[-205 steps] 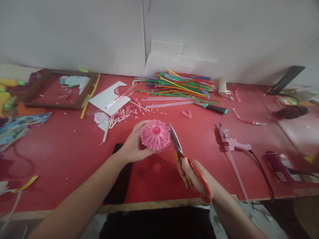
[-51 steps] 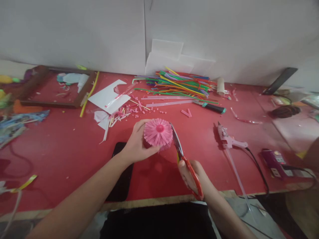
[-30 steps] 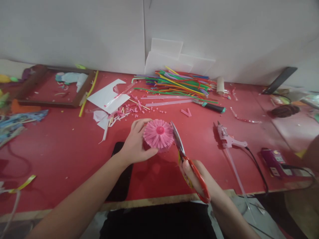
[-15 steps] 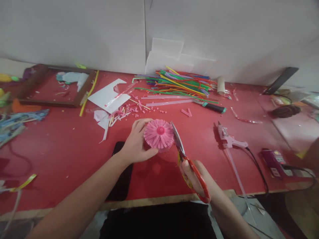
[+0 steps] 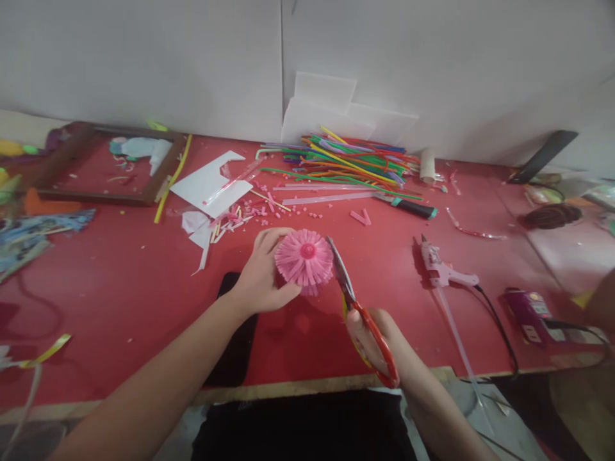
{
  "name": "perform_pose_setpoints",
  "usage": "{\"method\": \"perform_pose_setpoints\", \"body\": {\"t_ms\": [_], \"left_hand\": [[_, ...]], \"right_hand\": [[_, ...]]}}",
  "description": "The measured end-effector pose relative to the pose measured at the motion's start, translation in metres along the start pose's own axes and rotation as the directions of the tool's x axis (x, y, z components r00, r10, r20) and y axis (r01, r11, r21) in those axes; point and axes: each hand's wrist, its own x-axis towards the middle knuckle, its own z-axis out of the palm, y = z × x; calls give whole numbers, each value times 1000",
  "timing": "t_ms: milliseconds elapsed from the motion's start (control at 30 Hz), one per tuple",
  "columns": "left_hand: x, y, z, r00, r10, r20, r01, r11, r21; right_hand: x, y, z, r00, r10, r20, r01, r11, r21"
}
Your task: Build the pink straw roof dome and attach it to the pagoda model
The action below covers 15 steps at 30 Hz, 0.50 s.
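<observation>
A round pink fringed flower (image 5: 304,259) with a darker pink centre faces up above the red table. My left hand (image 5: 264,275) is closed on its left side, thumb below and fingers behind. In my right hand (image 5: 375,330) is a pair of scissors (image 5: 369,333) with red and yellow handles. The blades point up and left, with their tips beside the flower's right edge; whether they touch the petals I cannot tell. Under my left wrist lies a black phone (image 5: 235,352), partly covered by the forearm.
Pink and white scraps (image 5: 235,218) lie behind my left hand near cut white paper (image 5: 211,186). Colourful pipe cleaners (image 5: 350,157) are heaped by the wall, with a utility knife (image 5: 413,207) in front. To the right rest a pink glue gun (image 5: 437,266) with its cord and a purple box (image 5: 526,314).
The flower has turned or shifted very slightly to the left in my left hand. The scissors have moved slightly left with it, and their handles have shifted a little.
</observation>
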Motion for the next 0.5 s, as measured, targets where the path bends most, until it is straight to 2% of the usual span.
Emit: {"method": "perform_pose_setpoints", "body": {"t_ms": [233, 500], "left_hand": [[-1, 0, 0, 1000, 12, 5, -12, 1000, -19], [-2, -3, 1, 999, 27, 38, -25, 998, -51]], "right_hand": [[-8, -6, -3, 993, -114, 16, 113, 992, 59], [-8, -2, 0, 995, -103, -13, 103, 994, 42]]}}
